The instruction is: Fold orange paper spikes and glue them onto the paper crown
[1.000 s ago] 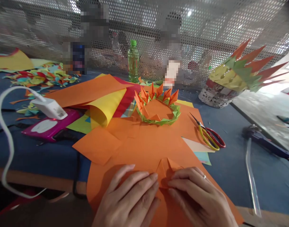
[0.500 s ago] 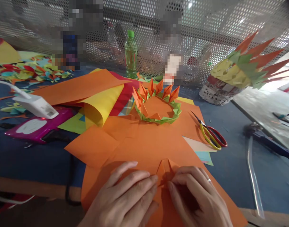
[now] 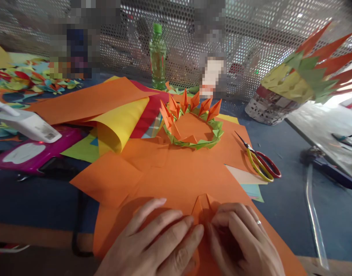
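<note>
A small folded orange paper (image 3: 204, 205) lies on large orange sheets at the front of the table, its narrow end pointing away from me. My left hand (image 3: 158, 241) rests flat with fingers apart, two fingertips against the fold's left side. My right hand (image 3: 242, 234), wearing a ring, is closed in a pinch on the fold's right edge. The lower part of the fold is hidden between my hands. Beyond them sits a ring of green folded paper (image 3: 206, 145) with orange points standing along its left and far side.
Yellow-and-red-handled scissors (image 3: 262, 165) and a glue gun (image 3: 334, 168) with a clear glue stick lie right. A paper-covered pot (image 3: 275, 103) stands behind them. Left are a purple power strip (image 3: 34, 153), rolled sheets (image 3: 92, 101) and paper scraps (image 3: 32, 78). A green bottle (image 3: 157, 57) stands at the back.
My left hand's index finger has shifted right, nearer the middle of the fold. The right hand keeps its pinch. The view has moved slightly.
</note>
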`<state>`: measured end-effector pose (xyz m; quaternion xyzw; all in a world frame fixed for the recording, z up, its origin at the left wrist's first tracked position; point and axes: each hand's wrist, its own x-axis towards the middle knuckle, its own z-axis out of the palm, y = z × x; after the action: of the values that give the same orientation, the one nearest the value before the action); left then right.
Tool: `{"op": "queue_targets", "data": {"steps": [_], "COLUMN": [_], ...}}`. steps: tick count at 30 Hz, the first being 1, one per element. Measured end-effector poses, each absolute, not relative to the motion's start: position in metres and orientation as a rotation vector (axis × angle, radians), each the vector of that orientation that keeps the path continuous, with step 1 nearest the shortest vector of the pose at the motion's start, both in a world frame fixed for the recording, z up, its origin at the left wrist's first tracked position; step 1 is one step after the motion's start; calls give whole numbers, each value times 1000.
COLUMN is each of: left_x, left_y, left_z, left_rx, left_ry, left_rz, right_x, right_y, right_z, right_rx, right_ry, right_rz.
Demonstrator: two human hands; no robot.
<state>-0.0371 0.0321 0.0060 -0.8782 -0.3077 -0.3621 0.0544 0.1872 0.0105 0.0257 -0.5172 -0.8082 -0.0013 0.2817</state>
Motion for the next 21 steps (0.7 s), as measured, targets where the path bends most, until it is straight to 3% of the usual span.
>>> {"op": "queue_targets", "data": {"steps": [21], "left_x": [-28], "left_y": [27], "left_z": [6], "left_rx": [-2724], "left_ry": [-1093], "left_rz": [-1055], "right_x": [187], "right_y": [12], "right_z": [27], "right_rx": [-1452], "right_ry": [-2027], "right_rz": [34]}}
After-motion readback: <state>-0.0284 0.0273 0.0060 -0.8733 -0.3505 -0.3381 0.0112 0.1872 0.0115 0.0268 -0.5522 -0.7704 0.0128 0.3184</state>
